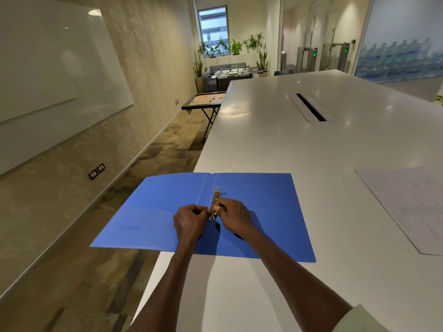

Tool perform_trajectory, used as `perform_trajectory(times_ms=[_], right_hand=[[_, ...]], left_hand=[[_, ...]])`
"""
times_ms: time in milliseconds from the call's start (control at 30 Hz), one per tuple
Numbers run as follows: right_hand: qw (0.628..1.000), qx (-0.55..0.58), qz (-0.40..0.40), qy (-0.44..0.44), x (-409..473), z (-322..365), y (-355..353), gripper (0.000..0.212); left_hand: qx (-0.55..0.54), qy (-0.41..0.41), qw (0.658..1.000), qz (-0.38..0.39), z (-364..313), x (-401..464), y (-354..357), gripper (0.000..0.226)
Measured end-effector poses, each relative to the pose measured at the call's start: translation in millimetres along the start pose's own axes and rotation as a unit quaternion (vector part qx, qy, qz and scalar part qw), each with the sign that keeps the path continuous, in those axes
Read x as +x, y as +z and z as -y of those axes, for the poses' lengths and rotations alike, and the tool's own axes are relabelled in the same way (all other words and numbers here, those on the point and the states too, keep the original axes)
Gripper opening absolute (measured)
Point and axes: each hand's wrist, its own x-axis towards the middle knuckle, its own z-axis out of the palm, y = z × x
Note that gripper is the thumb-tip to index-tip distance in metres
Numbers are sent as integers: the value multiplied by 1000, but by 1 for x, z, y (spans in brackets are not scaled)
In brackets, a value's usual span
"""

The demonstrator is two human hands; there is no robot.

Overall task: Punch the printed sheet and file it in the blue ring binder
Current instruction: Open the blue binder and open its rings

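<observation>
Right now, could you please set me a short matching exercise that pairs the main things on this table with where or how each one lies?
Things:
1. open blue ring binder
2. white printed sheet
3. metal ring mechanism
4. long white table

States:
A. pinched between both hands
B. flat at the table's right side, untouched
C. left cover overhanging the table edge
D. has a dark cable slot in its top

Pairs: 1-C, 2-B, 3-A, 4-D

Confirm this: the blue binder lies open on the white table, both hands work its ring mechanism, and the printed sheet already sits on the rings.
Not quite. The head view shows the printed sheet lying on the white table to the right of the blue binder, not on the rings. The rest holds: the binder is open, and the left hand and right hand pinch its ring mechanism.
</observation>
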Motion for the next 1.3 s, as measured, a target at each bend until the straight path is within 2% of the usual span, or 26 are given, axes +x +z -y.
perform_trajectory(times_ms=[400, 733, 867, 933, 1067, 1200, 1300], right_hand=[[998, 59, 5, 13, 1, -5, -1, 16], [977, 204, 28, 57, -6, -7, -11, 14], [964, 251, 38, 82, -7, -9, -21, 23], [961, 266, 34, 71, -12, -13, -27, 24], [965, 253, 9, 62, -24, -20, -37, 25], [972, 230, -1, 36, -33, -19, -48, 22], [978, 203, -51, 21, -51, -49, -88, 19]], left_hand=[[-18, -16, 1000, 0, -3, 0, -1, 7], [-21, 5, 1000, -22, -5, -9, 1, 14], [-1, -3, 1000, -28, -12, -17, 3, 23], [-1, -11, 999, -37, -20, -24, 7, 19], [-5, -7, 996, -85, -30, -34, 11, 34], [-43, 19, 992, -119, -40, -33, 13, 29], [-67, 45, 993, -90, -73, -57, 45, 23]])
